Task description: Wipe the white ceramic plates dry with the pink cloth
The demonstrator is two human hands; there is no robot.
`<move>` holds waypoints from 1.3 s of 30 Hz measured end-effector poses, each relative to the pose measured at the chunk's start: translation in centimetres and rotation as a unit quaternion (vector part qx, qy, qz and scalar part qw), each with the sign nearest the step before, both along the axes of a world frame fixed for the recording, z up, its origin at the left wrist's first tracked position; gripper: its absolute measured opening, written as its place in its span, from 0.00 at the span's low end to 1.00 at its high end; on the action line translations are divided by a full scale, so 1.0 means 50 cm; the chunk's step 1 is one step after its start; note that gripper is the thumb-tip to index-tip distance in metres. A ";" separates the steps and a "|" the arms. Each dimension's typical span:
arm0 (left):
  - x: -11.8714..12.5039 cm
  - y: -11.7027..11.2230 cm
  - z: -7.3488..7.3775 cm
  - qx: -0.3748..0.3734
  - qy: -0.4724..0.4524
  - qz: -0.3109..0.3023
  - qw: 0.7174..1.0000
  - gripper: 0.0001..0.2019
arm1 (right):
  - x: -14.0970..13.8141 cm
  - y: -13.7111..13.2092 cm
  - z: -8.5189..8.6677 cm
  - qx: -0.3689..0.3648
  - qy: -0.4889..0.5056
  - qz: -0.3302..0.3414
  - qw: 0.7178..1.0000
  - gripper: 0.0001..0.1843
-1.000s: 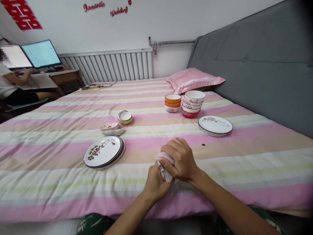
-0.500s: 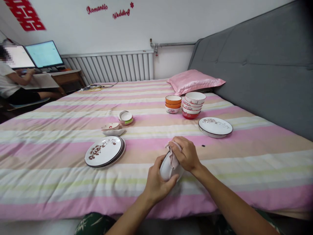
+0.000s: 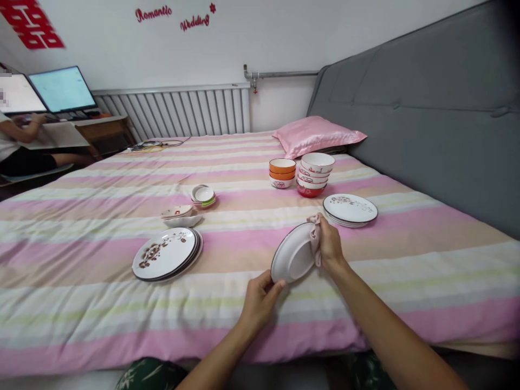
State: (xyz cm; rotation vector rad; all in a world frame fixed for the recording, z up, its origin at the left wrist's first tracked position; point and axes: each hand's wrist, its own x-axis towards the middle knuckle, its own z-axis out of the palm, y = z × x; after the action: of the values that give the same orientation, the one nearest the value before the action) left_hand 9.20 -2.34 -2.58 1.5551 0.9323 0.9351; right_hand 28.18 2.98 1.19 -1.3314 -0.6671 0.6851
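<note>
Head view: your left hand (image 3: 260, 295) is pinched on the lower left rim of a white plate (image 3: 290, 257). Your right hand (image 3: 331, 246) is closed on a pink cloth (image 3: 314, 235), pressing it against the plate's upper right rim. The plate is tilted with its white side toward you and held clear of the striped bedspread (image 3: 101, 303), between your two hands.

Surroundings noted:
- A floral plate stack (image 3: 164, 254) lies to the left, well apart from the held plate.
- A second plate stack (image 3: 350, 208) lies just beyond your right hand.
- Behind that stand two bowl stacks side by side — orange bowls (image 3: 282, 172) and white-and-red bowls (image 3: 314, 173).
- Small dishes (image 3: 204, 195) and shallow dishes (image 3: 181, 215) sit left of centre.
- A pink pillow (image 3: 319, 135) rests against the grey headboard (image 3: 426, 108).
- Another person (image 3: 20, 146) sits at a desk, far left.
</note>
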 end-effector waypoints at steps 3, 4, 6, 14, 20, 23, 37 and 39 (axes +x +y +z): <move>-0.010 0.006 0.017 0.026 -0.001 0.015 1.000 0.14 | -0.003 -0.001 -0.013 0.008 0.106 0.010 0.994 0.20; -0.014 0.009 0.024 0.037 0.005 0.021 0.999 0.14 | -0.005 -0.002 -0.018 0.014 0.132 0.019 0.991 0.19; -0.025 0.014 0.040 0.059 0.011 0.032 0.998 0.14 | -0.012 -0.004 -0.026 0.026 0.159 0.046 0.986 0.19; -0.069 0.032 0.092 0.088 -0.016 0.060 0.994 0.14 | -0.055 -0.025 -0.014 0.057 0.096 0.084 0.990 0.23; -0.081 0.031 0.106 0.112 -0.008 0.059 0.992 0.14 | -0.081 -0.045 0.002 0.074 0.020 0.109 0.991 0.24; -0.081 0.028 0.114 0.134 0.015 0.035 0.990 0.14 | -0.080 -0.054 0.008 0.092 -0.063 0.103 0.988 0.22; -0.053 0.020 0.120 0.192 0.060 -0.013 0.979 0.14 | -0.097 -0.094 0.099 0.153 -0.558 0.138 0.804 0.17; -0.051 0.020 0.119 0.188 0.058 -0.006 0.981 0.13 | -0.100 -0.093 0.100 0.146 -0.563 0.135 0.802 0.17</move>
State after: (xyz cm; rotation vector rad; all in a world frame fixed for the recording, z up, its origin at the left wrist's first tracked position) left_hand 6.63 -1.35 3.39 1.9491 0.8596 1.0649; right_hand 23.19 -1.69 6.17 -1.2718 -1.8703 -0.1009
